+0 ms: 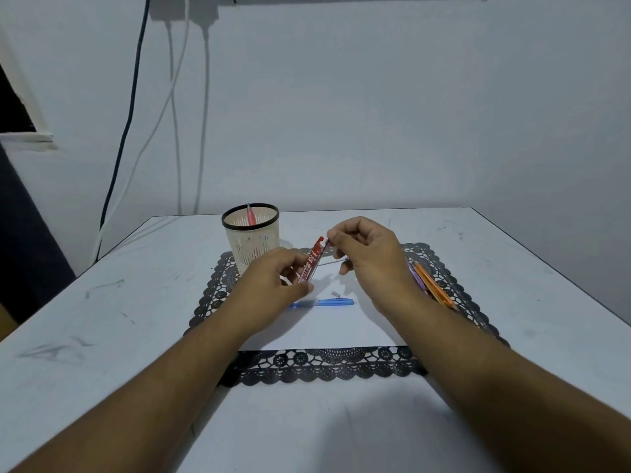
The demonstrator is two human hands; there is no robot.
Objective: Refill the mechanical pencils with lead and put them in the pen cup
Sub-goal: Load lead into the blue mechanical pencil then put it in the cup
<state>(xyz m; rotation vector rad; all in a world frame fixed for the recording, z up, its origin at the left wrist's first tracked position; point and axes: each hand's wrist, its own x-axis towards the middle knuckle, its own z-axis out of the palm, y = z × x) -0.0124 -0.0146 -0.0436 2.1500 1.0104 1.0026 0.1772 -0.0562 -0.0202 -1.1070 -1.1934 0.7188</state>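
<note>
On the white counter (136, 302), a red lead case (311, 261), tilted up and away, is gripped by the left hand (273, 285), its open top pinched at by the right hand (368, 257), the blue pencil (324, 303) lying crosswise just beneath both.

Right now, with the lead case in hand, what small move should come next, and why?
Probably draw a lead out. The left hand holds the red lead case tilted, the right hand pinches at its open top, and the blue pencil lies uncapped on the paper.

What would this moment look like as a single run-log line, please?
left hand: holds red lead case | right hand: pinches at its top | blue pencil: on mat | cup: one pencil
</note>
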